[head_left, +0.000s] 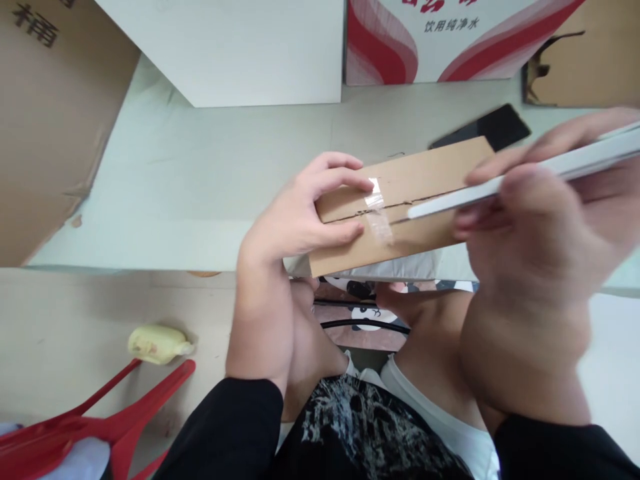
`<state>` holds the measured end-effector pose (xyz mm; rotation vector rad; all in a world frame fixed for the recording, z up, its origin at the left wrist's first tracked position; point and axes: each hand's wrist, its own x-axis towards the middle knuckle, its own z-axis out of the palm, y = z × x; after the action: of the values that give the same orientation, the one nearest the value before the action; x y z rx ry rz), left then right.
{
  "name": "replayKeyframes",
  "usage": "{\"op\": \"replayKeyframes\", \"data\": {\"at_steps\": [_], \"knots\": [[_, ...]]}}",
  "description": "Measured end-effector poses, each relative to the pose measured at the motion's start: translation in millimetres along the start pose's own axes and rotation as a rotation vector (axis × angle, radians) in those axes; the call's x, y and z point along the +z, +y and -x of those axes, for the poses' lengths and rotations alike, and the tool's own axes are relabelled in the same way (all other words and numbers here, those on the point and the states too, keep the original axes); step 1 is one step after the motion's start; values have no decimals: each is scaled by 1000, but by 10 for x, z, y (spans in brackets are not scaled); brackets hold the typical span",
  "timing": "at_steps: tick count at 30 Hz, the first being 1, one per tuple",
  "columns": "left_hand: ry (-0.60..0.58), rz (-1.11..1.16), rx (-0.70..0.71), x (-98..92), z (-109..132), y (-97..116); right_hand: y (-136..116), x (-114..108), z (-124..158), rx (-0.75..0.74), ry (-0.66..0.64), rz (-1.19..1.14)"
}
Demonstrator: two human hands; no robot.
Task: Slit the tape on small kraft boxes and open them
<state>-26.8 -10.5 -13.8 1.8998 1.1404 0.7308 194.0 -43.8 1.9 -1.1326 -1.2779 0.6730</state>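
Note:
A small brown cardboard box (425, 177) lies at an angle near the table's front edge, a strip of clear tape (379, 223) crossing its middle seam. My left hand (305, 213) grips the box's left end, fingers on the far side of the tape and thumb on the near side. In my right hand (545, 220) is a slim white knife (463, 199), held like a pen, its thin tip pointing left at the seam beside the tape. The right hand is blurred and hides the box's right end.
Behind the box lies a black phone (495, 127). A white box (260, 53) and a red-and-white water carton (425, 50) stand at the back. Large cardboard boxes flank the table (200, 167). A red stool (115, 427) and yellow bottle (157, 343) are lower left.

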Motion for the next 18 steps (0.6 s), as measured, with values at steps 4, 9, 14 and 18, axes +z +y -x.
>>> {"op": "replayKeyframes", "data": {"at_steps": [4,9,14,18], "knots": [[7,41,3,13,5,-1,-15,174,44,-32,3,-89],[4,25,20,15,-8,-9,-96,94,91,91,-58,27],[19,55,6,16,-17,0,-55,95,107,35,-32,48],[4,43,-12,23,-9,12,-12,102,111,22,-34,68]]}}
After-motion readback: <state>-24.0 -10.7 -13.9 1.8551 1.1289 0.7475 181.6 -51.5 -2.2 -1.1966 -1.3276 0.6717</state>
